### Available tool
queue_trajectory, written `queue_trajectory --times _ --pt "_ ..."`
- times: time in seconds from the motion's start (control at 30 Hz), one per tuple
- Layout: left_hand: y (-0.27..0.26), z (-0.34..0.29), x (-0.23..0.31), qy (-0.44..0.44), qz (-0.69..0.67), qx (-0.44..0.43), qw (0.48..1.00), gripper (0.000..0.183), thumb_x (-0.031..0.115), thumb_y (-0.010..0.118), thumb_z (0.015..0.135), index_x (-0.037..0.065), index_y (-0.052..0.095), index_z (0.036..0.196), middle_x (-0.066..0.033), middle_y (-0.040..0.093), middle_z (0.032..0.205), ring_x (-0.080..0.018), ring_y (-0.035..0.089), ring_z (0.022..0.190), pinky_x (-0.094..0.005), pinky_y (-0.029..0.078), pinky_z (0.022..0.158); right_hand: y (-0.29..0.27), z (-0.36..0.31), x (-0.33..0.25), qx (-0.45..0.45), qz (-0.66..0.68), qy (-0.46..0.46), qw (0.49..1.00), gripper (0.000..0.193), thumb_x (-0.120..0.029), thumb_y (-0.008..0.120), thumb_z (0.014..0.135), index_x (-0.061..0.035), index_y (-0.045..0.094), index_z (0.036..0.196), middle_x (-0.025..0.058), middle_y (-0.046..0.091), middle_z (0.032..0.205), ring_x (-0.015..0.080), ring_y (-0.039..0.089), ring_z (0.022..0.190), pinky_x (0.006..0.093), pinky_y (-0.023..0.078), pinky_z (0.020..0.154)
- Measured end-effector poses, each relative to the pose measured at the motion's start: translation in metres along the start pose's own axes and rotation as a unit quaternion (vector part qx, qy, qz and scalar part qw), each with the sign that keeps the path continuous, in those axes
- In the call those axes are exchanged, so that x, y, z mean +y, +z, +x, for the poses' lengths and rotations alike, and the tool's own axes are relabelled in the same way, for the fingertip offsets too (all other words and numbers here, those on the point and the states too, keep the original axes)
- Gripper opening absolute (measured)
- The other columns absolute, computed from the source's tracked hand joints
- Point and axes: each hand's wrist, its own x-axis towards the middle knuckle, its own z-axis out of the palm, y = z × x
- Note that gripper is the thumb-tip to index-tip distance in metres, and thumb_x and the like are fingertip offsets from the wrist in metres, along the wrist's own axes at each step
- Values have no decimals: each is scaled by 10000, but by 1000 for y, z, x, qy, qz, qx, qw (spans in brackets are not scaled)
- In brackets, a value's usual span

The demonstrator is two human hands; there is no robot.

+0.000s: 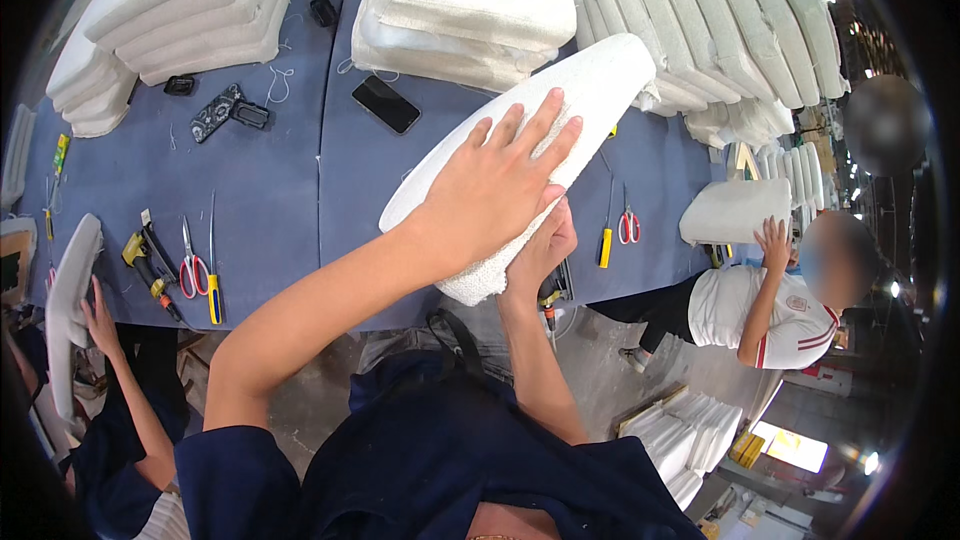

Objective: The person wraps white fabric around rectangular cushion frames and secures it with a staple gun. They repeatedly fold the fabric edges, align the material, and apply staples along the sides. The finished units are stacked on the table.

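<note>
A white fabric-covered cushion (590,90) is held tilted above the blue-grey table, one long side raised. My left hand (500,180) lies flat across its upper face with the fingers spread. At the cushion's near right edge my right hand (545,245) is closed, fingers curled against the cover, and its fingertips are partly hidden. A nailer-like tool (552,292) lies beside my right wrist, mostly covered. Just right of it are a yellow-handled pointed tool (605,245) and red-handled scissors (628,227).
Stacks of pale cushions (460,0) line the table's (260,180) far side. A black phone (386,104) lies before them. Left are another pair of scissors (192,265), a yellow-handled tool (214,295) and a yellow-black nail gun (145,260). Co-workers handle cushions on both sides.
</note>
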Motion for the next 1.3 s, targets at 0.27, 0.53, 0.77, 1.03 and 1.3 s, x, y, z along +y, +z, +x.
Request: queue_trajectory --times 0.27,0.53,0.77,1.03,1.3 --pt "-30 -69 33 28 6 -77 997 849 283 691 874 -48 383 1593 -188 335 1707 -297 291 1603 -430 222 1317 -10 -6 11 13 -69 -10 998 424 -326 423 1177 -3 605 970 18 671 905 76 596 840 281 495 753" --pt "-31 -49 50 48 -85 -83 992 704 247 621 958 -106 435 1538 -277 430 1615 -386 378 1547 -486 264 1296 -35 -4 19 57 -5 -18 998 272 -162 544 1095 -13 614 878 10 593 835 114 528 837 346 487 750" --pt "-1 43 12 -30 -138 -42 989 570 290 398 1135 -73 391 1575 -304 457 1590 -468 466 1448 -485 358 1203 -18 -1 23 96 -14 -37 995 330 -190 535 1119 40 568 883 1 450 742 86 401 756 329 389 632" --pt "-23 27 -45 -64 18 -96 993 630 324 386 1134 -51 267 1625 -328 389 1610 -478 403 1483 -529 250 1256 58 7 13 89 27 -45 995 337 -207 569 1090 60 550 885 207 462 712 198 418 646 406 394 606" --pt "-30 -5 -31 -162 215 10 963 578 291 441 1120 67 307 1636 -355 426 1556 -571 649 1034 -618 505 856 111 23 22 32 -13 -95 995 325 -285 551 1089 -2 617 944 227 627 763 417 610 656 476 460 614"
